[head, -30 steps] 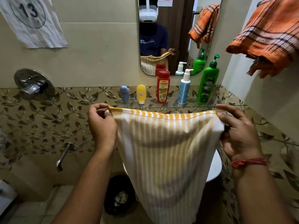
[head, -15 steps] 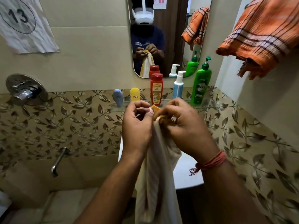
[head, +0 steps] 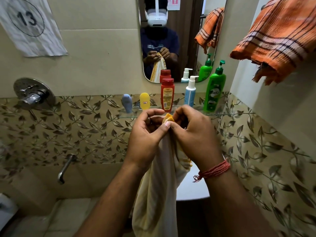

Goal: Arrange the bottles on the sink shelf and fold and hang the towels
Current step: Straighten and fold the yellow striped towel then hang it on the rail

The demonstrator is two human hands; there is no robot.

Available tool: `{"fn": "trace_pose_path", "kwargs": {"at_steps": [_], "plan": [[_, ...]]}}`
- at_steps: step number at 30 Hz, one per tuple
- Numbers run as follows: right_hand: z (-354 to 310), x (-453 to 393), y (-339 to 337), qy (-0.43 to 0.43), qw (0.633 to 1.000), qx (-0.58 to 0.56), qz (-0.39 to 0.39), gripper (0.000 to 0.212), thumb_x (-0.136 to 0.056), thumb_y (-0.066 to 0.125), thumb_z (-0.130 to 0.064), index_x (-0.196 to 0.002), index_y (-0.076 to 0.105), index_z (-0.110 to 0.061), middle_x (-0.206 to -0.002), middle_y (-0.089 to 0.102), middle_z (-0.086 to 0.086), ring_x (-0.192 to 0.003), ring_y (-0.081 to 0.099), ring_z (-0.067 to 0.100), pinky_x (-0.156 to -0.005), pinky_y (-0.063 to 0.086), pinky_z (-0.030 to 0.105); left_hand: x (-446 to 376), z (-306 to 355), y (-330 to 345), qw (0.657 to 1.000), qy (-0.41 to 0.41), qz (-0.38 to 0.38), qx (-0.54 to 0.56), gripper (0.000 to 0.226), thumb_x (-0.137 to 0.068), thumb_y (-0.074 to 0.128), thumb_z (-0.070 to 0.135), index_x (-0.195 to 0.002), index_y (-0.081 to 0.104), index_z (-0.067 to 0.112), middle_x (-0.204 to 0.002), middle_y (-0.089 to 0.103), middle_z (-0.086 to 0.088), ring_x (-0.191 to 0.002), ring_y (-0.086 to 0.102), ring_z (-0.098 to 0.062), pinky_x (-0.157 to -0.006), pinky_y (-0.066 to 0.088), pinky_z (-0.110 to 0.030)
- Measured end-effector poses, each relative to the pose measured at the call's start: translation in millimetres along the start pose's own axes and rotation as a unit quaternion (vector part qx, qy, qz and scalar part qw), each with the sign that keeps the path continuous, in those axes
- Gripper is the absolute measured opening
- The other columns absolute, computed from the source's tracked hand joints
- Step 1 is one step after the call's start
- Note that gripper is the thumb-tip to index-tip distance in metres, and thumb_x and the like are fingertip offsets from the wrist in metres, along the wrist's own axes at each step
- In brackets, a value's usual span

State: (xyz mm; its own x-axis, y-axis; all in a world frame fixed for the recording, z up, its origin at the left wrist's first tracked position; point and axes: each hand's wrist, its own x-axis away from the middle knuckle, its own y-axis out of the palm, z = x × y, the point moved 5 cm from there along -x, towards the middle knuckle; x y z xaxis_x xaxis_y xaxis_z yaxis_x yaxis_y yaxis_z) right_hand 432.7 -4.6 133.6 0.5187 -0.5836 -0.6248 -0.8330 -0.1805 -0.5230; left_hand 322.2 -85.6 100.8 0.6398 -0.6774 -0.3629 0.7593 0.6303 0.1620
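Both hands meet over the sink, near the glass shelf [head: 130, 115]. Left hand [head: 147, 135] and right hand [head: 193, 134] pinch the yellow-striped towel [head: 159, 194] at its 2 joined top corners. Cloth looks soft, light, limp; best gripped at corners.

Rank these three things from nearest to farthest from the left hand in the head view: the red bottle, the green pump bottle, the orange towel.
From the left hand:
1. Red bottle, on the glass shelf just above the hands.
2. Green pump bottle, at the shelf's right end.
3. Orange towel, hanging high at upper right.
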Motion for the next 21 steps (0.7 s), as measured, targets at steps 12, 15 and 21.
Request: {"fn": "trace_pose_path", "kwargs": {"at_steps": [12, 15, 21], "plan": [[29, 28, 26, 0.041, 0.964, -0.078, -0.251, 0.013, -0.091, 0.067, -0.029, -0.093, 0.054, -0.033, -0.077, 0.062, -0.010, -0.071, 0.060, 0.005, -0.064, 0.051, 0.028, -7, 6, -15, 0.995, 0.047, 0.075, -0.036, 0.029, -0.094, 0.057, -0.007, -0.108, 0.062, 0.018, -0.095, 0.070, 0.000, -0.091, 0.070, -0.005, -0.080, 0.057, -0.020], [41, 35, 19, 0.041, 0.948, -0.035, -0.314, 0.008, -0.094, 0.062, -0.035, -0.092, 0.063, -0.027, -0.084, 0.064, -0.007, -0.082, 0.061, 0.012, -0.075, 0.052, 0.043, -14, -1, -31, 0.990, 0.047, 0.125, -0.043, 0.029, -0.094, 0.058, -0.006, -0.106, 0.062, 0.021, -0.095, 0.070, 0.001, -0.092, 0.070, -0.008, -0.084, 0.057, -0.023], [37, 32, -7, 0.014, 0.901, 0.232, -0.366, 0.026, -0.095, 0.052, -0.051, -0.077, 0.054, -0.032, -0.085, 0.051, -0.013, -0.093, 0.041, 0.014, -0.082, 0.039, 0.040, -14, -27, -35, 0.987, 0.013, 0.146, -0.065, 0.036, -0.094, 0.058, -0.007, -0.099, 0.063, 0.028, -0.095, 0.070, 0.001, -0.092, 0.069, -0.009, -0.083, 0.056, -0.023]]}}
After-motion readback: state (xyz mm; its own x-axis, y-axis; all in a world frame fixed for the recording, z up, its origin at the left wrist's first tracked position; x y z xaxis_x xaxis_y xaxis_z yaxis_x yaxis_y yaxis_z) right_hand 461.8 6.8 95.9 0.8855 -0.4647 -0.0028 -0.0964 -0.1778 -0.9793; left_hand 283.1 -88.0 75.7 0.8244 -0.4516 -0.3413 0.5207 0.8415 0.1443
